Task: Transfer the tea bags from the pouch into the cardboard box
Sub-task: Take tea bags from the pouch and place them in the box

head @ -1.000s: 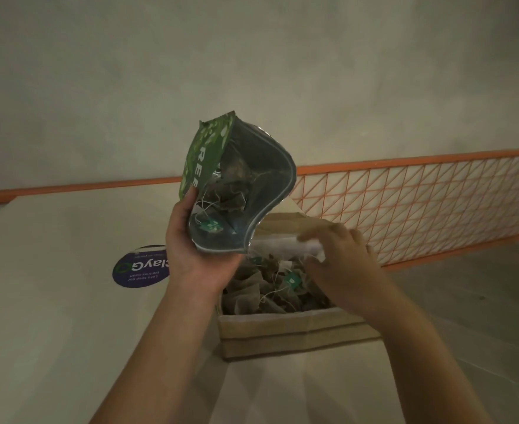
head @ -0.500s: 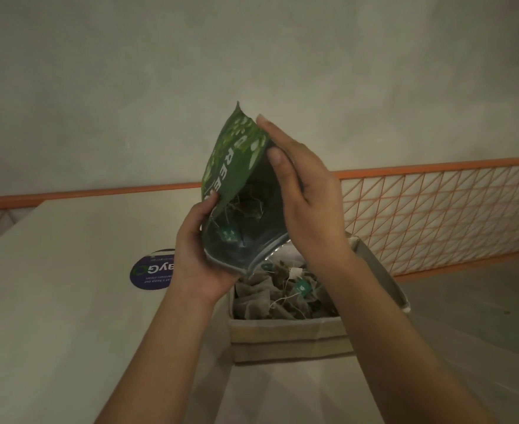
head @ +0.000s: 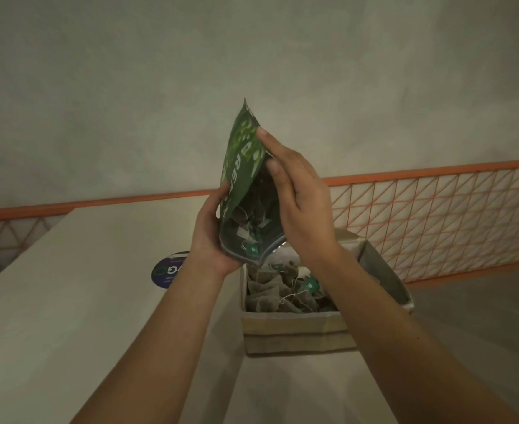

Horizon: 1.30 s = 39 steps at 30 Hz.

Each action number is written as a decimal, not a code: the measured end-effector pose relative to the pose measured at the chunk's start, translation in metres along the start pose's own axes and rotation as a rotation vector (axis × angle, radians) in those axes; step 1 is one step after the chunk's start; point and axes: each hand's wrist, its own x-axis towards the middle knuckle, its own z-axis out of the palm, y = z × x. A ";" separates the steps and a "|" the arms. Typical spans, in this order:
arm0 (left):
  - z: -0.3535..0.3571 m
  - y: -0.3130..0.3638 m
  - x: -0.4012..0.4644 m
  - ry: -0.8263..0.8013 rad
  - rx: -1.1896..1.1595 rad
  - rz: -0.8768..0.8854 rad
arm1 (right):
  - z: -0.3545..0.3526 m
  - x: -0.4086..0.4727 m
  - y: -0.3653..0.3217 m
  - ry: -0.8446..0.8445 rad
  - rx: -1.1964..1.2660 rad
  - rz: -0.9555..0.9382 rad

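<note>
both hands are holding the green pouch (head: 242, 166), mouth down: the left hand (head: 212, 237) is gripping its lower edge, and the right hand (head: 301, 203) is pressing straight fingers against its side. tea bags (head: 282, 293) are lying in the cardboard box (head: 298, 332) just below, near the tabletop's (head: 68, 301) right edge.

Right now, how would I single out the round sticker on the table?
Start at the cardboard box on the pale table. Look left, past the left forearm, to the dark blue round sticker, the table's only flat printed mark, lying apart from the box.

The right hand (head: 301, 206) has risen from the box (head: 298, 332) to the pouch (head: 242, 166).
</note>
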 end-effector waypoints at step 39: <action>-0.020 -0.013 0.005 -0.019 -0.104 0.094 | 0.013 -0.066 0.012 -0.041 -0.347 0.339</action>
